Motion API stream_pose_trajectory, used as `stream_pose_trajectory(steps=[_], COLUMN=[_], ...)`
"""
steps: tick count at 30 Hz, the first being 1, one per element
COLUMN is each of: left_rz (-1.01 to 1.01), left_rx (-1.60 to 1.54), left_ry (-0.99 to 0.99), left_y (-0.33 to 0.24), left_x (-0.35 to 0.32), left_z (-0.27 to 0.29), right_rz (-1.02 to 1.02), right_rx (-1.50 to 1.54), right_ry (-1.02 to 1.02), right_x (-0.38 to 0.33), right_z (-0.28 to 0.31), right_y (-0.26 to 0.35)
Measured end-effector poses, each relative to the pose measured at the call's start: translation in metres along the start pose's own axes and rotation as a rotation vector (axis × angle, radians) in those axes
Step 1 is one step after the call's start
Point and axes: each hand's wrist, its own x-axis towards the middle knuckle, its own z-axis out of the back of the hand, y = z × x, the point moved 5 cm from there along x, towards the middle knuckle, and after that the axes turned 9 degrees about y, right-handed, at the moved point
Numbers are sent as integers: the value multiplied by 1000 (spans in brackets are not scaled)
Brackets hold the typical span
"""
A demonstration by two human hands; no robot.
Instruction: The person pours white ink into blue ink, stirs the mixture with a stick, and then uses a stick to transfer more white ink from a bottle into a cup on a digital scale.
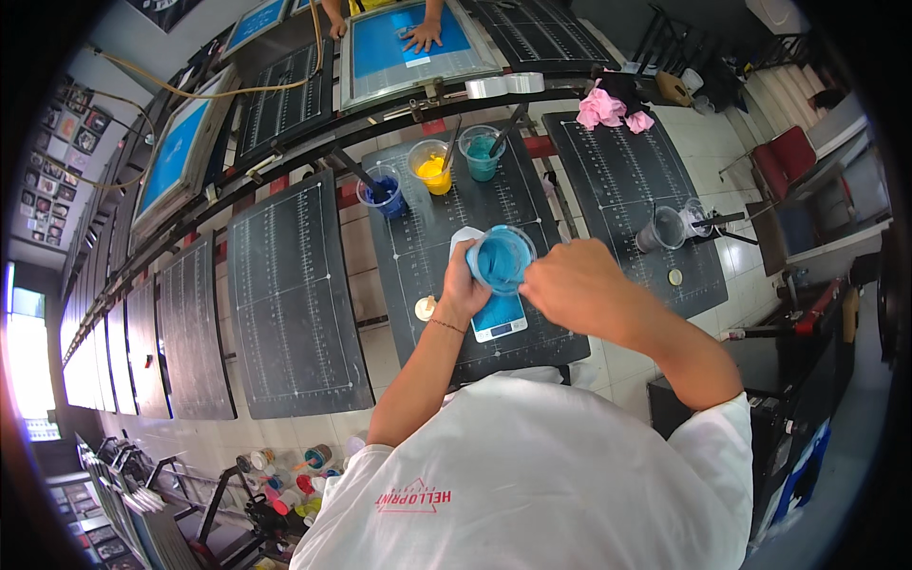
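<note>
My left hand (463, 288) is closed around the side of a clear plastic cup (502, 258) with light blue ink inside. My right hand (568, 277) is a fist at the cup's right rim; whatever it grips is hidden by the fingers. Beneath the cup, partly covered, lies a white digital scale (500, 330) on a black printing board (408, 256). Beyond it stand a cup of dark blue ink (387, 201), a cup of yellow ink (434, 175) and a cup of teal ink (482, 167), each with a stick in it. A small cream round piece (425, 309) rests by my left wrist.
Across the rack, another person's hand (423, 36) presses on a blue printing screen (380, 57). On the right board (617, 190) are a greyish cup (661, 231), a pink cloth (601, 109) and a small round lid (675, 276). A red chair (785, 160) stands farther right.
</note>
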Motion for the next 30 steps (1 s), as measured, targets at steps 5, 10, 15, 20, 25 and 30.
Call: stream_pose_trajectory(steps=[5, 10, 15, 20, 25, 30], left_rz=[-34, -46, -1, -9, -55, 30], left_rx=[-52, -47, -71, -67, -26, -8], left_ry=[-16, 1, -44, -61, 16, 83], left_y=[3, 2, 3, 6, 3, 8], left_x=[7, 4, 9, 8, -1, -5], left_z=[14, 7, 20, 21, 10, 8], right_rz=[-196, -175, -23, -209, -141, -100], right_rx=[10, 114, 80, 168, 35, 34], right_ry=[-167, -210, -42, -245, -193, -196], right_x=[8, 7, 1, 4, -2, -4], right_z=[11, 12, -5, 11, 9, 4], right_y=[-28, -28, -7, -32, -12, -9])
